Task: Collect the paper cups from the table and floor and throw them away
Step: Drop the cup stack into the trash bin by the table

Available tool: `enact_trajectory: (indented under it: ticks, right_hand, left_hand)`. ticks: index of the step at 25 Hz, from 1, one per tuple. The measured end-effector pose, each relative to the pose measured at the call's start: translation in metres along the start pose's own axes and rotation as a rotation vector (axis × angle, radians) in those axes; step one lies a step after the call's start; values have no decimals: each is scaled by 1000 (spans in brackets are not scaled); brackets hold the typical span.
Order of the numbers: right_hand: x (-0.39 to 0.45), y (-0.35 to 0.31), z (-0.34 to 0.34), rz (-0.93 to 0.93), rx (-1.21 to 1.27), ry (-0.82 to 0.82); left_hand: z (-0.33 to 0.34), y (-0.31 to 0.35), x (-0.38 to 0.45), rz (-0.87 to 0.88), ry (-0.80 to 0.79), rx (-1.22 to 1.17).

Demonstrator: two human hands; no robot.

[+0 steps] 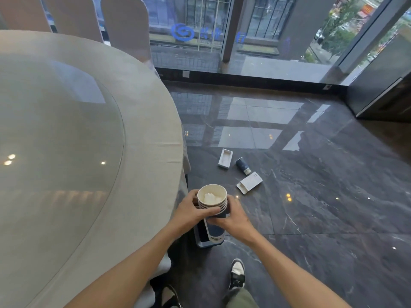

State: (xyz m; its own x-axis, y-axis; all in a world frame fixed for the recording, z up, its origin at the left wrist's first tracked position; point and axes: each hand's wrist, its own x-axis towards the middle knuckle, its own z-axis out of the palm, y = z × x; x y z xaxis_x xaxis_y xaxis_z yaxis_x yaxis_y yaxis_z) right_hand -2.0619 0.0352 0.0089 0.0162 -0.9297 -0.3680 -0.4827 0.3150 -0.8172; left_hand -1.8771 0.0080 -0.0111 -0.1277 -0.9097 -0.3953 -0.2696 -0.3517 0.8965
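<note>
While both hands hold the stack, one cup waits on the floor.

Left hand (191, 213) and right hand (233, 218) wrap the stack of cups (212, 200). The fallen cup (242, 166) lies ahead and rightward between two small boxes, rim probably nearest; the right hand is closer.

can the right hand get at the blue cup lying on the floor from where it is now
Probably not yet. The right hand and left hand both grip the stack of cups, and the blue cup lies farther off between two white boxes. Nothing blocks it; a freed hand and a step closer look necessary.
</note>
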Motion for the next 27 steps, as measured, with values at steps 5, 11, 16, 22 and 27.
enact_trajectory:
  ticks: [5,11,16,22,27]
  right_hand:
    - [41,29,-26,30,45,-279]
    - [130,97,-31,372,170,-448]
    - [190,176,19,350,-17,-473]
    - [244,285,84,389,-306,-439]
    - [269,341,130,408,-548,-510]
  left_hand:
    - [34,-20,31,-100,116,17]
    - [89,-67,69,-265,280,44]
    - [121,-157,112,-413,306,-52]
    - [144,-269,171,-564,104,-12]
    - [161,-334,196,-764,39,-37]
